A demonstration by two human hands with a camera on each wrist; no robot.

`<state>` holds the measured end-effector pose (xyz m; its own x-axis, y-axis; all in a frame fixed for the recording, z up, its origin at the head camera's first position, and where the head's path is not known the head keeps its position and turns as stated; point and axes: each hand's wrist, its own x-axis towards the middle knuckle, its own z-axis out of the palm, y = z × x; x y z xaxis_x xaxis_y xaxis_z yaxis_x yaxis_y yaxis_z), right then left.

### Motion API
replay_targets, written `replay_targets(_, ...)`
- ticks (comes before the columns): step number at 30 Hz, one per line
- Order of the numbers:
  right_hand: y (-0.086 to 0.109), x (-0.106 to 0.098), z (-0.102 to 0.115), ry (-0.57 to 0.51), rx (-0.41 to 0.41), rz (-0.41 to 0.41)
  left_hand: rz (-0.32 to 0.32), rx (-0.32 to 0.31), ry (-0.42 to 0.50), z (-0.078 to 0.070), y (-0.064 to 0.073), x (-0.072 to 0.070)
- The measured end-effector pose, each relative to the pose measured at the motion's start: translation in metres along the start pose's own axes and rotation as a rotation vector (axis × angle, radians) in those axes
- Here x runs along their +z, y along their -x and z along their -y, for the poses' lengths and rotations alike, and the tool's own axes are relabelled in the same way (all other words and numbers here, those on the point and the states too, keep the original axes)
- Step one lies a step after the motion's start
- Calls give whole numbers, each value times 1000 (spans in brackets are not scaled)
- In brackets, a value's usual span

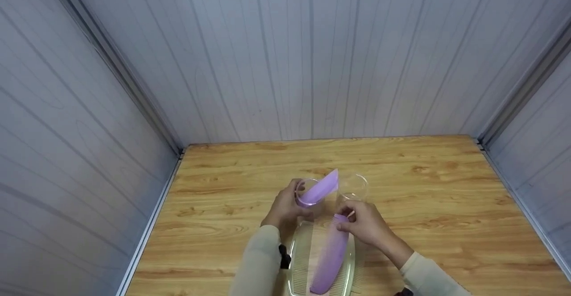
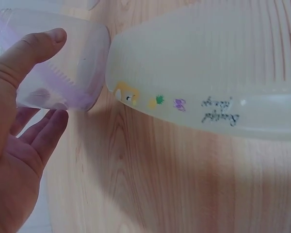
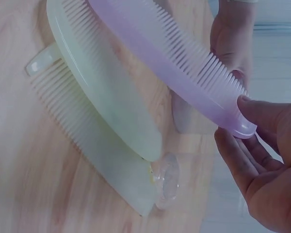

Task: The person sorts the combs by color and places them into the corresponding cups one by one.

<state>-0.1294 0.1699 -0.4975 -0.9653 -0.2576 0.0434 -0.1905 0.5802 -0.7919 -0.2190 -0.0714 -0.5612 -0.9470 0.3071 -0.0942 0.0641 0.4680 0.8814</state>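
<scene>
My left hand holds a clear plastic cup round its side, thumb on one side and fingers on the other. Inside that cup leans a purple comb, its upper end sticking out past the rim. With thumb and fingertips, my right hand pinches one end of a second purple comb. This comb slants over the pale green combs, teeth visible along one edge. Two pale green combs lie on the table, one partly overlapping the other in the right wrist view.
A second clear cup stands just right of the held one, beyond my right hand. Printed lettering and small pictures mark one green comb. The wood-grain table is bounded by pale panelled walls behind and at both sides.
</scene>
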Motion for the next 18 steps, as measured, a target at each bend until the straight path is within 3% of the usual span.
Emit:
replay_targets(8,5,-15,6,-45,-25,95,6,38,-69,0,0,-2)
replay_targets(18,11,-32,13,-113,-8,100,30,25,-58,1,-1,-2)
